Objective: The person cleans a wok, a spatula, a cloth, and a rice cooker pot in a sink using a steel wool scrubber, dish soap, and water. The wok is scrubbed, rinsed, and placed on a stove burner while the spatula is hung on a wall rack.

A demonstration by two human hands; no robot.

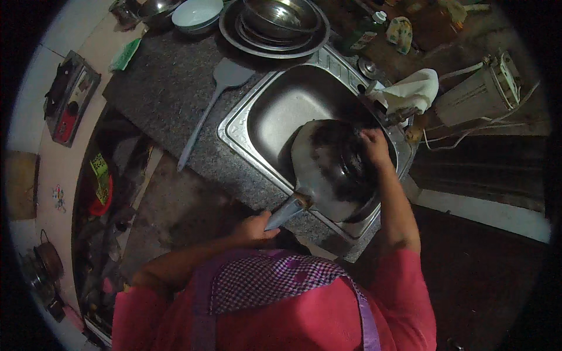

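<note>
A frying pan or wok [336, 169] with a broad blackened patch is tilted over the stainless steel sink [281, 105]. My left hand [256, 229] grips its grey handle [286, 213] near the counter's front edge. Against the pan's far right side rests my right hand [376, 147], fingers curled. Whether a scrubber is under those fingers is hidden. On the counter left of the sink lies a grey long-handled spatula [235, 73].
Stacked metal basins [274, 52] and white bowls [197, 13] stand beyond the sink. A faucet [401, 115] with a white cloth [415, 92] is at its right. Further right is a whitish container [465, 98] with a cord. A gas stove [72, 103] is at left.
</note>
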